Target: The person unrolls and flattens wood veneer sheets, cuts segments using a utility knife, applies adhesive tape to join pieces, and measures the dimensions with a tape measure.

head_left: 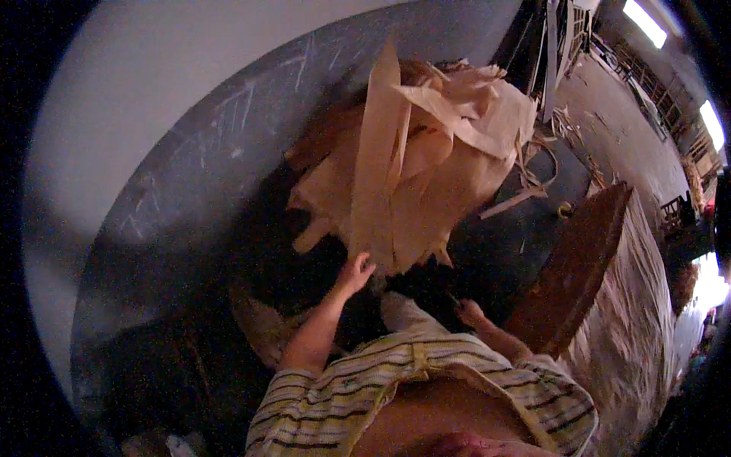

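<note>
Veneer sheets (411,160), thin, pale and tan, hang in a ragged bundle just above the fingers of the left hand (355,273), their lower edges torn into strips and curling flaps. One long narrow strip (377,145) runs up the front of the bundle from right over those fingers to its pointed top. The left hand is raised with the fingers curled against the bottom edge of the sheets, gripping or pressing that edge; whether they fully close around it cannot be told. The right hand (470,311) sits lower, to the right of the left fingers and apart from the bundle, in deep shadow; its fingers look loosely bent, and whether they hold anything cannot be told. Both forearms come out of the short sleeves of a striped shirt (411,396).

Right of the right-hand fingers stands a tall stack of flat sheets (632,320), its dark brown edge (579,266) facing the hand and its pale top sloping away. Beyond the fingers, behind the bundle, a grey scuffed wall (198,160) curves across the view. Loose scraps and splinters (533,190) lie on the floor (624,137) to the upper right.
</note>
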Available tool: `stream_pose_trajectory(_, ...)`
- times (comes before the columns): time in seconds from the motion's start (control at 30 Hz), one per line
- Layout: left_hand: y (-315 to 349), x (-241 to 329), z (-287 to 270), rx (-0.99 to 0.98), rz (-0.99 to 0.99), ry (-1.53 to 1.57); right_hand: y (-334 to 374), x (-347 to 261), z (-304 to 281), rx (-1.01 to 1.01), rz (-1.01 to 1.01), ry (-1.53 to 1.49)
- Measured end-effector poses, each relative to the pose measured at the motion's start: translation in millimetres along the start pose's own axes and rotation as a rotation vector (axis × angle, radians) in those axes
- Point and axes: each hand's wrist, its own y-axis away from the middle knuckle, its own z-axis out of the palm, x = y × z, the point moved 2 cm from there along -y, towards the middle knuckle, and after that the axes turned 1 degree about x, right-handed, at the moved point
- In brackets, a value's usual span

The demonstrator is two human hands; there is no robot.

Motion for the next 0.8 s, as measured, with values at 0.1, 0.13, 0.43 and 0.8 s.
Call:
stream_pose_trajectory(0.1, -36, -21, -7, -0.202, -0.150, -0.050, -20, 10, 7, -0.021, 0.223, -0.085)
stream_pose_trajectory(0.13, -61, -23, -17, -0.196, -0.142, -0.054, -36, 14, 4, -0.007, 0.329, -0.351)
stream_pose_trajectory(0.43, -320, -5, -12, -0.023, 0.047, 0.218, -127, -34, -42, 0.249, 0.372, -0.744)
stream_pose_trajectory(0.8, -520, 166, 8, -0.142, 0.049, 0.909, -122, -176, 8, 0.501, 0.458, -1.000)
